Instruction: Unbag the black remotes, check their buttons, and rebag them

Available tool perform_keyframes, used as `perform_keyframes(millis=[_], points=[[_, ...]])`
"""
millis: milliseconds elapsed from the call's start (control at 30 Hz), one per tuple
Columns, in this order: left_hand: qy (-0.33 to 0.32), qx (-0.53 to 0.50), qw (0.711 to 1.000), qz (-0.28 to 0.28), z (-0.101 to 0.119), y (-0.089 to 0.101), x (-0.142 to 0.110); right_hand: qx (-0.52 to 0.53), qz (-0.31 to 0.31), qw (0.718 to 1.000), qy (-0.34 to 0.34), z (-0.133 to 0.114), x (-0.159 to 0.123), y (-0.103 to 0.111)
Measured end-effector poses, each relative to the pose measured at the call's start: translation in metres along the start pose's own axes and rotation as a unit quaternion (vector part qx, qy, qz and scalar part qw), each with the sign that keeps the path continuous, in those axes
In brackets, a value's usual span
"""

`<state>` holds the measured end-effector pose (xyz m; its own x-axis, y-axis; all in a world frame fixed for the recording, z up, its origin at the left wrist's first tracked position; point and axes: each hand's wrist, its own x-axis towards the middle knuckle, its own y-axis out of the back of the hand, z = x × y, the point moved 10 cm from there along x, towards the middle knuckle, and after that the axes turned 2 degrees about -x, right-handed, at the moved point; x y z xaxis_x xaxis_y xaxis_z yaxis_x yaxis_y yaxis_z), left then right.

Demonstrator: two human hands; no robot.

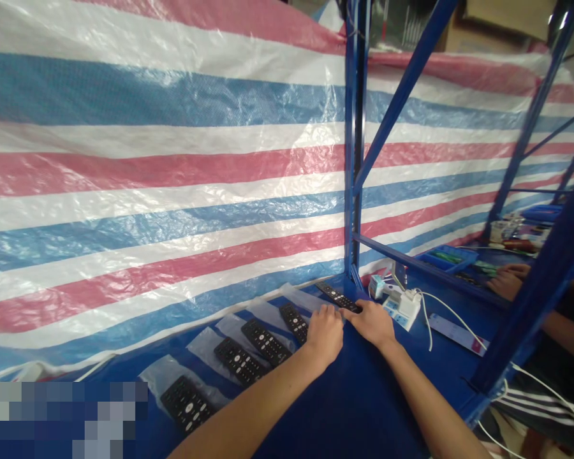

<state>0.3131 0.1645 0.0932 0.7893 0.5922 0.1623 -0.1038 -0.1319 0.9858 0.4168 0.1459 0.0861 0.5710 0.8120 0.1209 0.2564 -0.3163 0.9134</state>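
Note:
A black remote control [335,295] lies slanted at the far end of a row, its lower end under the fingers of my right hand [372,323], which is closed on it. Close beside it, my left hand [326,333] has its fingers curled down over the end of a clear plastic bag [300,298]; what they grip is hidden. Toward the near left lie several more black remotes, among them one remote [294,322] by my left wrist, a second remote [265,342] and the nearest remote [186,403]. Clear plastic sleeves [160,373] lie with these.
A white power strip [402,309] with plugs and cables stands right of my right hand. Blue rack posts [351,140] rise from the blue tabletop [344,401]. A striped sheet [172,172] hangs behind. Another person's hand [507,280] is beyond the right post, near a blue tray [447,257].

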Motion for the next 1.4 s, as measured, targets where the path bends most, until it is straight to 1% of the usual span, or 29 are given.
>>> perform_keyframes(millis=[67,100,167,267,433,600,900,1067,1233,1400], points=[[-0.001,-0.010,1.000,0.002,0.009,-0.004,0.005,-0.002,0.018,1.000,-0.017,0.010,0.003,0.006],[0.005,-0.012,1.000,0.000,0.011,-0.007,0.009,-0.008,0.023,0.999,-0.025,0.014,0.003,0.009],[0.037,-0.009,0.999,-0.007,0.006,-0.011,0.015,-0.024,0.025,0.999,-0.036,0.021,0.004,0.011],[0.089,-0.001,0.996,-0.027,-0.007,-0.015,0.019,-0.049,0.012,0.998,-0.047,0.027,0.003,0.010],[0.111,-0.027,0.991,-0.070,-0.013,-0.015,0.017,-0.077,-0.009,0.996,-0.037,0.025,0.001,0.003],[0.099,-0.039,0.991,-0.078,-0.007,-0.015,0.014,-0.090,-0.010,0.995,-0.030,0.020,0.001,0.002],[0.080,-0.010,0.993,-0.082,-0.002,-0.016,0.014,-0.081,-0.013,0.997,-0.016,0.018,-0.001,0.002],[0.098,-0.029,0.993,-0.064,-0.006,-0.016,0.016,-0.075,-0.012,0.997,-0.019,0.019,-0.001,0.001],[0.090,-0.034,0.993,-0.066,-0.007,-0.017,0.018,-0.076,-0.013,0.997,-0.018,0.019,-0.001,0.001],[0.099,-0.063,0.991,-0.070,-0.020,-0.018,0.020,-0.076,-0.014,0.997,-0.021,0.020,-0.002,0.000]])
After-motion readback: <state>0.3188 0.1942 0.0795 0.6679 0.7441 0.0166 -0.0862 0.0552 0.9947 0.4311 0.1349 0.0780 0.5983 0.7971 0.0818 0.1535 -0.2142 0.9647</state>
